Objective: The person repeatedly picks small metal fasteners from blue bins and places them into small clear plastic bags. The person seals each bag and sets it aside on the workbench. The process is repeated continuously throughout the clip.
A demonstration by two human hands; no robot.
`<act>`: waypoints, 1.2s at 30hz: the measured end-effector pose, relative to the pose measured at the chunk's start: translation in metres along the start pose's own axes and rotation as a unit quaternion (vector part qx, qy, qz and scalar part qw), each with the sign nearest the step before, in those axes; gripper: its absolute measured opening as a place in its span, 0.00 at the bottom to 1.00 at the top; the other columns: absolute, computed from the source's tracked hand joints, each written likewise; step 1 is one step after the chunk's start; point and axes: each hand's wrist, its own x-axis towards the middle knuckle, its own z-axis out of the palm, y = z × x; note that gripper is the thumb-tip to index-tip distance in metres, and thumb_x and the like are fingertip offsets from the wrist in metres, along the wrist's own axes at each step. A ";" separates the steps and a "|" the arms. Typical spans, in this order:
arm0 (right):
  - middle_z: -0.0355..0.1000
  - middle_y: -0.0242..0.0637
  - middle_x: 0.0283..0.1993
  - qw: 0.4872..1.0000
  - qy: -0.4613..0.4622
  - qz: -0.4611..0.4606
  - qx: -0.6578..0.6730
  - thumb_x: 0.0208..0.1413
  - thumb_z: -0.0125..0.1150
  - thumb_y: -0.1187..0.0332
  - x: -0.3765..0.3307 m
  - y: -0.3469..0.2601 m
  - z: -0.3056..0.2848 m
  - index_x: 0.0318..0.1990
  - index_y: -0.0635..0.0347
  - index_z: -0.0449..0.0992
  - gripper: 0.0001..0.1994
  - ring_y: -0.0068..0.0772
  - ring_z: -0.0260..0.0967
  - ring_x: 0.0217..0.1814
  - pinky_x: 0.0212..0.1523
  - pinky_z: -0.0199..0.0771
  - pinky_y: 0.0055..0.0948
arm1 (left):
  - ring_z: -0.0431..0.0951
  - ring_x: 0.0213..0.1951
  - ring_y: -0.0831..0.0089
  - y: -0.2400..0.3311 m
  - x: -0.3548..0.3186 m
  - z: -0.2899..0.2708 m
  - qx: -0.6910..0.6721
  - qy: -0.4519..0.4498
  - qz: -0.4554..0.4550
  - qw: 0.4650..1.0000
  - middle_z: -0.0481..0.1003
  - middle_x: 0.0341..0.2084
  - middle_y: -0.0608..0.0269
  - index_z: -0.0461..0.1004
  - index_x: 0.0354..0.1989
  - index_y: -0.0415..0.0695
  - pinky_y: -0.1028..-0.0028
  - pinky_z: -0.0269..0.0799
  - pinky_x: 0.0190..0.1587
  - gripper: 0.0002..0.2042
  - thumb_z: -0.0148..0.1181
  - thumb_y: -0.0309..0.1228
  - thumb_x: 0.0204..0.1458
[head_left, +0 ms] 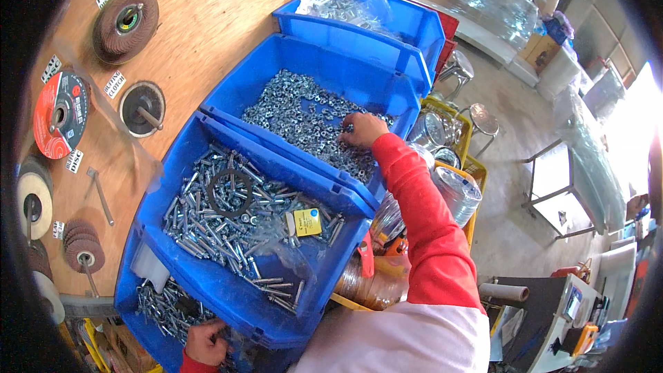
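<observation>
My right hand [364,130] reaches into a blue bin [228,90] heaped with small metal nuts [297,107]. Its fingers are curled, with the tips down among the nuts; what they pinch is too small to make out. Lower down, my left hand [206,344] is at the right side of the lowest blue bin [131,331], beside a pile of bolts [169,307]. Its fingers are bent inward, and whatever is in them is hidden. Between the hands, another blue bin [148,214] contains longer bolts [214,235], a dark ring [230,193] and a yellow-labelled packet [307,222].
A farther blue bin [407,27] holds a clear plastic bag [338,3]. On the left, a wooden board [200,21] carries abrasive discs [126,25] on pegs. Wrapped rolls [456,197] sit in yellow crates right of the bins. Metal stools [483,121] stand on the floor.
</observation>
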 end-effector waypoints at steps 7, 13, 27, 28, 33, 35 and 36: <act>0.82 0.50 0.39 0.993 -0.042 -0.032 0.109 0.56 0.70 0.52 0.007 0.007 0.008 0.43 0.60 0.82 0.19 0.54 0.81 0.43 0.45 0.78 0.52 | 0.79 0.22 0.56 0.007 -0.003 0.004 -0.029 0.032 0.002 0.999 0.78 0.22 0.45 0.82 0.36 0.34 0.65 0.72 0.29 0.18 0.51 0.22 0.35; 0.78 0.36 0.33 0.734 0.004 -0.038 0.678 0.65 0.64 0.62 -0.012 0.012 -0.018 0.39 0.58 0.75 0.09 0.15 0.57 0.21 0.20 0.53 0.21 | 0.81 0.24 0.57 0.005 -0.007 0.002 0.013 0.034 0.008 0.999 0.81 0.28 0.44 0.83 0.40 0.34 0.66 0.74 0.29 0.20 0.52 0.21 0.36; 0.75 0.36 0.38 0.567 0.086 -0.049 0.818 0.67 0.57 0.72 -0.098 -0.041 -0.053 0.58 0.64 0.72 0.14 0.11 0.54 0.22 0.18 0.53 0.14 | 0.85 0.42 0.48 0.029 -0.008 -0.012 -0.032 -0.051 -0.046 0.997 0.80 0.46 0.36 0.77 0.54 0.33 0.65 0.80 0.43 0.25 0.57 0.21 0.42; 0.75 0.35 0.37 0.586 0.075 -0.060 0.805 0.67 0.58 0.70 -0.122 -0.056 -0.059 0.57 0.63 0.74 0.14 0.11 0.56 0.22 0.17 0.53 0.15 | 0.85 0.39 0.49 0.032 -0.009 -0.014 -0.026 -0.047 -0.020 0.998 0.81 0.43 0.38 0.78 0.54 0.34 0.64 0.80 0.41 0.25 0.58 0.22 0.42; 0.79 0.36 0.39 0.761 -0.007 -0.195 0.618 0.64 0.66 0.66 -0.236 -0.170 -0.068 0.48 0.65 0.80 0.12 0.19 0.72 0.31 0.29 0.69 0.19 | 0.82 0.37 0.42 0.021 -0.012 -0.011 -0.042 -0.030 0.053 0.997 0.80 0.35 0.40 0.79 0.45 0.38 0.55 0.78 0.39 0.15 0.61 0.27 0.47; 0.80 0.37 0.41 0.819 -0.102 -0.179 0.535 0.61 0.68 0.69 -0.276 -0.224 -0.059 0.47 0.66 0.81 0.11 0.25 0.76 0.40 0.42 0.75 0.25 | 0.82 0.40 0.41 0.012 -0.014 -0.006 -0.045 -0.008 0.085 0.995 0.81 0.37 0.40 0.79 0.47 0.37 0.53 0.79 0.44 0.18 0.60 0.28 0.47; 0.80 0.37 0.42 0.827 -0.115 -0.235 0.497 0.59 0.69 0.73 -0.287 -0.248 -0.052 0.47 0.67 0.80 0.11 0.29 0.77 0.47 0.48 0.75 0.29 | 0.81 0.42 0.41 0.010 -0.015 -0.002 -0.039 -0.016 0.082 0.996 0.80 0.39 0.39 0.79 0.49 0.37 0.53 0.79 0.46 0.19 0.60 0.27 0.46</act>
